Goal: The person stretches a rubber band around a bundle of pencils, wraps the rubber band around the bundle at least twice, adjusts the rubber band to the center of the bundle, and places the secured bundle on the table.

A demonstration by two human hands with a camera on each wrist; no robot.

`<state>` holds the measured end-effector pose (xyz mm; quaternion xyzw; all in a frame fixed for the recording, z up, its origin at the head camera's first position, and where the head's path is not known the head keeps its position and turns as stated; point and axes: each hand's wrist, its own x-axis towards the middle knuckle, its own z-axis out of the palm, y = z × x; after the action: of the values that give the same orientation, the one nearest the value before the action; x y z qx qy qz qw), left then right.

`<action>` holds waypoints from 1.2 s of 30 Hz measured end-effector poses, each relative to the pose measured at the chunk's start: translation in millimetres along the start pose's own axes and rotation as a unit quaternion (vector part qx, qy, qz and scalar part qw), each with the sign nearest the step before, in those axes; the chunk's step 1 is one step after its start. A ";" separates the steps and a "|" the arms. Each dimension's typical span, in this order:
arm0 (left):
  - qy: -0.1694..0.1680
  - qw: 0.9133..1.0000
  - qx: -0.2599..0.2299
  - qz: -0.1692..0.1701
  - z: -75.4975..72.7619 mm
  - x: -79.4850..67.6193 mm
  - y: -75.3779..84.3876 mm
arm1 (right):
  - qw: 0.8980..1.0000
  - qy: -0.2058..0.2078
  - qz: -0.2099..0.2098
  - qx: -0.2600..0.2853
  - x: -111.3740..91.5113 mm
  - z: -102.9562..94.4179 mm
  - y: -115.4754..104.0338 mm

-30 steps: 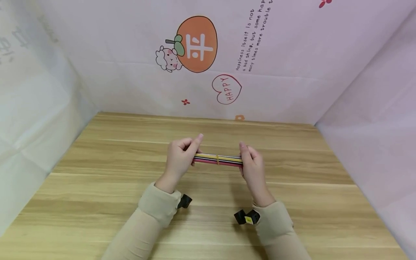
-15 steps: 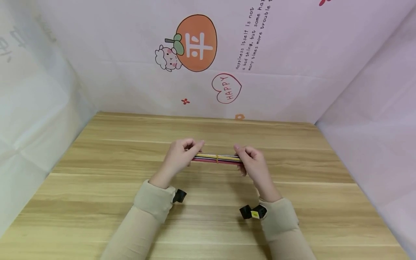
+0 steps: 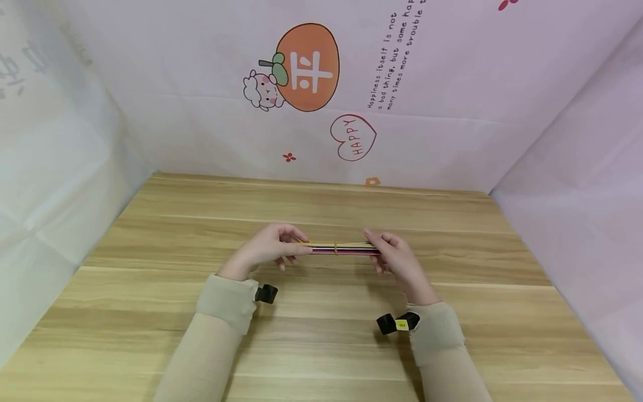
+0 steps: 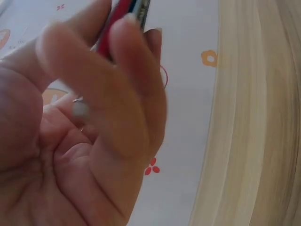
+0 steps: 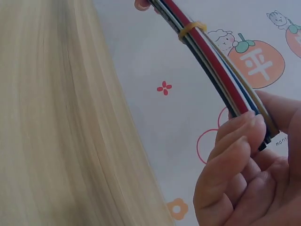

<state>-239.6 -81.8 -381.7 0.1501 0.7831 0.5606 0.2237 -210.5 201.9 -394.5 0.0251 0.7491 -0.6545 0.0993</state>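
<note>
A bundle of slim pencil-like sticks [image 3: 346,249], in red, white, blue, black and gold, is held level above the table. Around its middle runs a yellow rubber band [image 5: 192,31]. My left hand [image 3: 273,245] pinches the left end between thumb and fingers, with its lower fingers hanging loose. At the other end, my right hand [image 3: 399,258] grips the sticks, thumb on top. The right wrist view shows the sticks' blunt ends poking out past those fingers [image 5: 230,155]. In the left wrist view the fingers [image 4: 117,103] hide most of the bundle.
A wood-grain table [image 3: 321,346] lies below both hands. White printed cloth [image 3: 201,111] stands behind it and along both sides. Each wrist carries a small black camera [image 3: 266,293] at a beige cuff.
The left hand has shifted left and down, its thumb lying flatter and its lower fingers spreading. The right hand has moved slightly right and down. The bundle stays between them, turned a little.
</note>
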 end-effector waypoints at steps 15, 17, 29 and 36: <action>0.006 0.993 0.105 -0.045 -0.5 9.8 -21.4 | 0.999 -0.028 0.032 -0.033 7.1 -0.7 14.9; 0.010 0.993 0.103 -0.050 -0.7 8.6 -20.6 | 0.999 -0.031 0.031 -0.026 7.8 -2.0 15.9; 0.013 0.986 0.158 -0.049 1.1 8.6 -23.0 | 0.999 -0.046 0.021 0.002 8.5 -2.9 16.3; 0.013 0.981 0.189 -0.039 2.2 8.5 -22.7 | 0.999 -0.049 0.015 0.004 9.1 -2.1 17.3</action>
<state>-245.4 -83.3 -405.3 0.1520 0.8830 0.3952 0.2024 -216.7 205.6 -412.8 0.0048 0.7401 -0.6565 0.1460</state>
